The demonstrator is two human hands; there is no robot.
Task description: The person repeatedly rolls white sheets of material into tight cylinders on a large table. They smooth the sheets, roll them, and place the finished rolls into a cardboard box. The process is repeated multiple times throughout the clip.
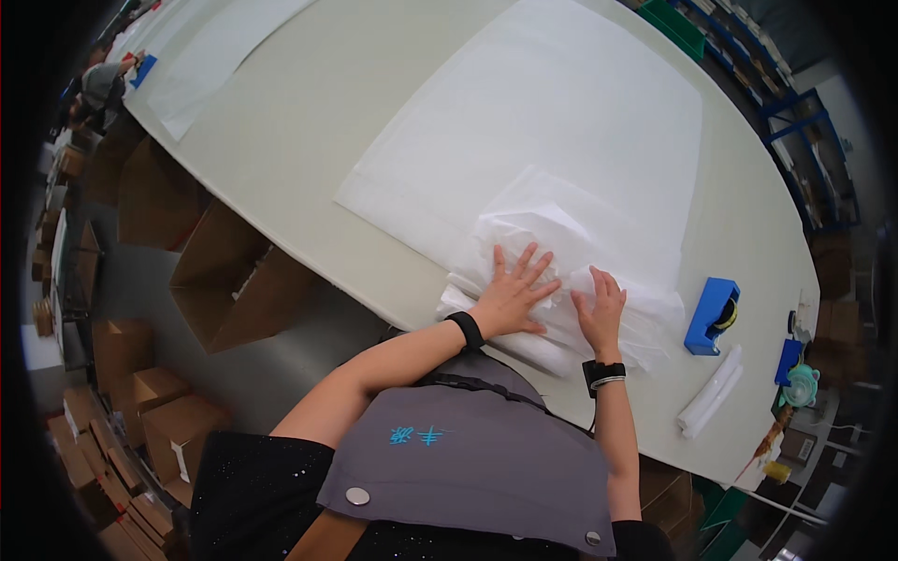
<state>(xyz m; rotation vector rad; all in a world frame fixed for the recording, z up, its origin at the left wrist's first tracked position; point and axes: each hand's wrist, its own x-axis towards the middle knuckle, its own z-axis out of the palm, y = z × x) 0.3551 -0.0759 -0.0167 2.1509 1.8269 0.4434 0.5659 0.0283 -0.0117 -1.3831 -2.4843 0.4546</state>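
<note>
A large thin white sheet lies spread over the pale table, reaching from its far side toward me. Over its near end is a crumpled, folded part of thin white wrapping; whether it is paper or film, I cannot tell. My left hand rests on this crumpled part, palm down with fingers spread. To its right, my right hand touches the same wrapping, fingers stretched out and thumb apart. A white rolled piece lies along the table's near edge, just below my hands.
A blue tape dispenser stands right of my hands, with a small white roll nearer me. Past it sits a mint-green fan. Open cardboard boxes stand on the floor at left. Another person is far left.
</note>
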